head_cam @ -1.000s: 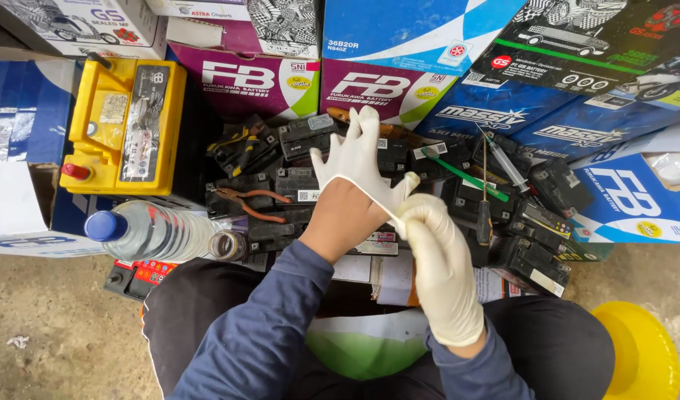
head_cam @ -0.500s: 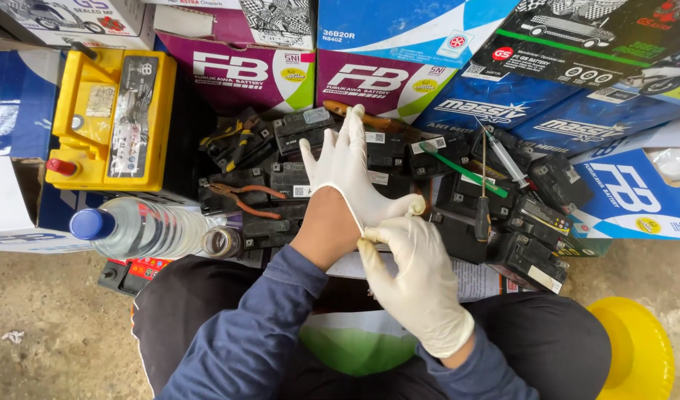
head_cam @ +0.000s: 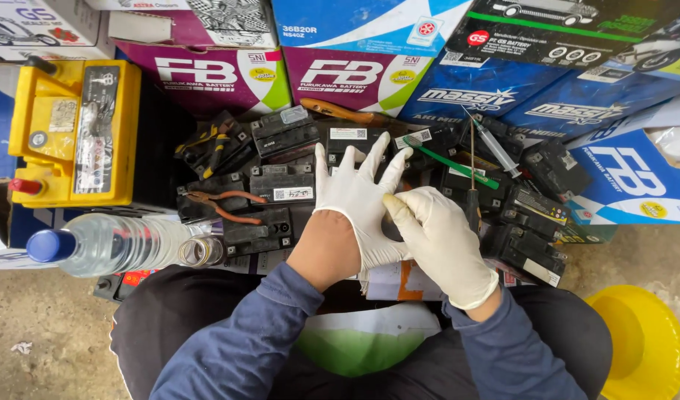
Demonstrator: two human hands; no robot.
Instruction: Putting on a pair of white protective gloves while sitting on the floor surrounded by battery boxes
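My left hand point(head_cam: 358, 200) is raised with its fingers spread, half covered by a white glove whose cuff stops at the heel of the palm, leaving the wrist bare. My right hand point(head_cam: 436, 241), fully gloved in white, pinches the edge of that left glove near the thumb side. Both hands hover over a heap of small black batteries point(head_cam: 280, 159). A pair of orange-handled pliers point(head_cam: 221, 206) lies on the batteries to the left of my left hand.
A yellow battery point(head_cam: 73, 144) stands at the left. A clear bottle with a blue cap point(head_cam: 110, 244) lies near my left knee. A green-handled tool point(head_cam: 447, 161), a screwdriver point(head_cam: 471, 178) and a syringe point(head_cam: 495, 148) rest on the batteries. Cardboard boxes point(head_cam: 354, 74) line the back; a yellow bucket point(head_cam: 640, 341) sits lower right.
My right hand has slid from the left glove's cuff up beside the palm. The left hand has dropped slightly and stays spread.
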